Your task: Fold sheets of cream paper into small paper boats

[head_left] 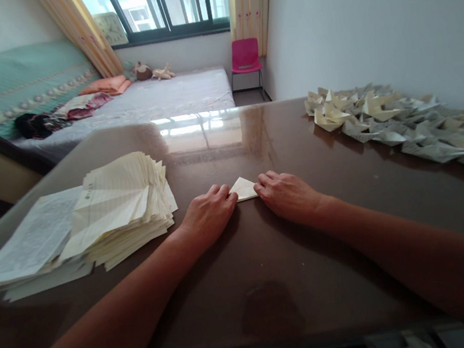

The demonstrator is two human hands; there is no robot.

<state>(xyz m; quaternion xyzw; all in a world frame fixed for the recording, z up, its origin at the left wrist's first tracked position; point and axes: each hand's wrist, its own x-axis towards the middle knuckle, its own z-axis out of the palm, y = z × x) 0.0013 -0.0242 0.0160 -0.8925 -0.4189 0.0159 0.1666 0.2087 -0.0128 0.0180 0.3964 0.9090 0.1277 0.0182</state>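
A small piece of cream paper [243, 188], folded so that a triangle with its point away from me shows, is at the middle of the brown table. My left hand [213, 209] grips its left corner with curled fingers. At the right corner, my right hand [283, 190] is closed on the same paper. The fingers cover both ends of the paper, so its full outline is hidden.
A thick stack of cream sheets [118, 202] lies left of my left hand, beside printed white sheets [27, 233]. Many folded paper shapes [398, 117] fill the table's right side near the wall. Beyond the glossy table [247, 276] stand a bed [185, 94] and a pink chair [245, 55].
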